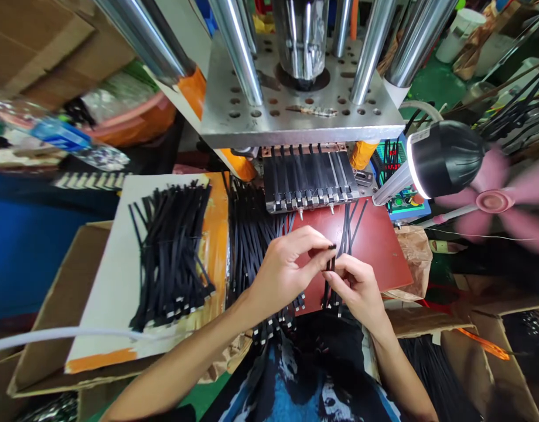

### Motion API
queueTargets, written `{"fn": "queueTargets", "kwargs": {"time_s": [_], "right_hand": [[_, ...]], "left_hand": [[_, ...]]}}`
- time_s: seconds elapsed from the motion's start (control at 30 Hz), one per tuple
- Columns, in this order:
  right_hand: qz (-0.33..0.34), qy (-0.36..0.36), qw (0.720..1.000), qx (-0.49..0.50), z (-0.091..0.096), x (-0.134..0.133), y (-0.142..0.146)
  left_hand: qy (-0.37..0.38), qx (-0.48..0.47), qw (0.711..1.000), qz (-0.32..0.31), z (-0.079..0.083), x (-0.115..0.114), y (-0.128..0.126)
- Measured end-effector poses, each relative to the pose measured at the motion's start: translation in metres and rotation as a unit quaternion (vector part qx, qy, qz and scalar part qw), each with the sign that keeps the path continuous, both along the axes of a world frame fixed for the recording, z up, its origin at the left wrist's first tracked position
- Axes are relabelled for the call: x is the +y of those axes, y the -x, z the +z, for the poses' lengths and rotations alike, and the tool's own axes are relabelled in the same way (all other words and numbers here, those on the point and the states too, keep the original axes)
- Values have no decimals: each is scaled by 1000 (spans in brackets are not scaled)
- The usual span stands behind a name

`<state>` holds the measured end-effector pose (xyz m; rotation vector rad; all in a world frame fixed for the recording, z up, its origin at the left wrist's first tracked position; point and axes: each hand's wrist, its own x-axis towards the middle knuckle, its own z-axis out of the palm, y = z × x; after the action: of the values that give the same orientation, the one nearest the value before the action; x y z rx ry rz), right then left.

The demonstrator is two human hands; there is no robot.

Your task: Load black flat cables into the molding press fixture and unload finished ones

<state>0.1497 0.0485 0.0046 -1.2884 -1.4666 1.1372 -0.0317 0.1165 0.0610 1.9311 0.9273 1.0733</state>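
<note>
My left hand (289, 266) is closed in a pinch on the upper end of a short black cable piece (332, 255) above the red board. Close beside it, my right hand (360, 287) pinches the same black cable piece lower down. More black flat cables (351, 225) with metal tips lie on the red board (386, 252) behind and below the hands. Left of my left hand is a dense bundle of black cables (249, 234). Ahead, a mould block (311, 176) holds several cables side by side, their metal connectors along its front edge.
A press plate (302, 126) on steel columns overhangs the mould. At left, a white board (105, 275) carries a cable pile (173, 252), over a cardboard box (54, 328). At right are a lamp (445, 159), a pink fan (491, 202) and a control box (405, 202).
</note>
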Motion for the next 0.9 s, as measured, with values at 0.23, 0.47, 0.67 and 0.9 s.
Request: {"fn": "queueTargets", "kwargs": {"time_s": [0.23,0.47,0.67,0.9], "right_hand": [[194,202,960,2,5,3,-25],[112,-48,983,-138,59,140,-75],[117,-66,981,-142,49,226,-64],[90,-111,973,-179,30,249,-55]], "left_hand": [[-49,78,988,123,-11,99,-7],[-49,161,964,206,-31,172,-40],[-171,170,968,73,-37,130,-23],[-277,342,896,-54,-36,109,-10]]}}
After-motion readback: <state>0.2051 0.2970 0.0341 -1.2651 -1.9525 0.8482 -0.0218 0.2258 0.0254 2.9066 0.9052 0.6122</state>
